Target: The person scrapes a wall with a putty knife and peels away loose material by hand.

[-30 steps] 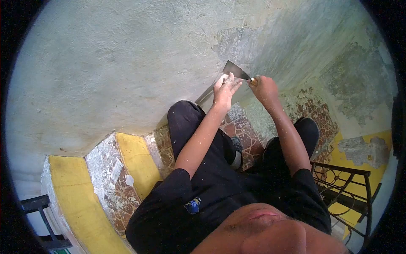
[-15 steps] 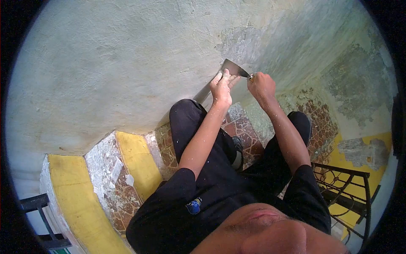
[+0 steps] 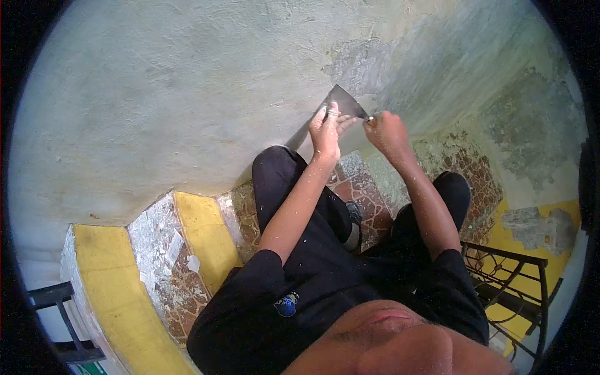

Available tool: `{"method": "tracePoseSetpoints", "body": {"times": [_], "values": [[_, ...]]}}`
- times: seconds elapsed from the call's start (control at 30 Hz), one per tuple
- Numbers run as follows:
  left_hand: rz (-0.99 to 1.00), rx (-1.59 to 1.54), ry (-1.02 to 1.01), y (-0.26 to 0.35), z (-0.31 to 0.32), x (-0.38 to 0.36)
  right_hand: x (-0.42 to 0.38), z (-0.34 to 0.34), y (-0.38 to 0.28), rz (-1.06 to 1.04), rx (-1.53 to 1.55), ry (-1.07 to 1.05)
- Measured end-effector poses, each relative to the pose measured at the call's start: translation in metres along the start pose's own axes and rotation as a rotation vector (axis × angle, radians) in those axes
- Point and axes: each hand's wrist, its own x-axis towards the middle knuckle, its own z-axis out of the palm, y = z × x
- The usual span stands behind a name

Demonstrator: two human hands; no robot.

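Note:
My right hand (image 3: 387,136) is closed around the short handle of a wide-bladed putty knife (image 3: 349,104). The blade's broad edge lies at the grey, worn wall (image 3: 206,106), and its narrow end points back to my fist. My left hand (image 3: 325,136) is beside the blade with fingers stretched and spread, some fingertips against the blade's lower face. White dust and specks cover the left fingers and both forearms. Most of the handle is hidden inside my right fist.
Steps with yellow risers (image 3: 106,262) and brown patterned tile treads go down at the left, with paint flakes (image 3: 193,264) on them. A black metal railing (image 3: 512,275) stands at the right. Bare grey patches (image 3: 534,125) show on the right wall.
The putty knife's blade tilts slightly differently against the wall, and both hands have shifted a little. My knee at the right has moved slightly outward.

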Motion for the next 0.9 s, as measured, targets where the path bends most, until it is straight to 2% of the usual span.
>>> {"method": "tracePoseSetpoints", "body": {"times": [0.07, 0.13, 0.17, 0.23, 0.3, 0.4, 0.47, 0.5, 0.57, 0.6, 0.67, 0.77, 0.9], "values": [[-0.050, -0.001, -0.046, -0.002, 0.000, -0.002, 0.006, -0.013, 0.011, -0.011, -0.063, 0.019], [-0.238, 0.319, -0.023, -0.006, 0.004, -0.010, 0.010, -0.023, 0.024, -0.015, -0.134, 0.041], [-0.214, 0.369, 0.026, -0.030, -0.010, 0.000, 0.010, -0.027, 0.030, -0.033, -0.160, 0.051], [-0.247, 0.402, 0.043, -0.027, -0.008, -0.003, 0.008, -0.034, 0.028, -0.048, -0.189, 0.062], [-0.278, 0.437, 0.063, -0.023, -0.009, -0.003, 0.005, -0.038, 0.019, -0.084, -0.166, -0.032], [-0.354, 0.395, 0.039, -0.016, -0.012, 0.001, 0.000, -0.038, 0.009, -0.107, -0.080, -0.127], [-0.472, -0.051, -0.107, -0.006, -0.012, 0.003, 0.002, -0.031, 0.012, -0.131, -0.064, -0.131], [-0.472, -0.053, -0.106, -0.001, -0.004, -0.002, 0.002, -0.028, 0.012, -0.157, -0.049, -0.134], [-0.334, -0.229, 0.050, 0.008, 0.015, -0.013, 0.003, -0.028, 0.013, -0.154, -0.036, -0.155], [-0.335, -0.231, 0.051, 0.005, 0.015, -0.012, 0.003, -0.027, 0.013, -0.149, -0.021, -0.174], [-0.194, -0.110, 0.021, -0.001, 0.013, -0.013, 0.003, -0.022, 0.015, -0.172, -0.024, -0.140], [-0.183, -0.184, 0.088, -0.010, 0.005, -0.001, -0.001, -0.015, 0.012, -0.195, -0.048, -0.085], [-0.104, -0.172, 0.056, -0.019, -0.004, 0.011, -0.009, 0.004, 0.015, -0.223, -0.067, 0.038]]}}
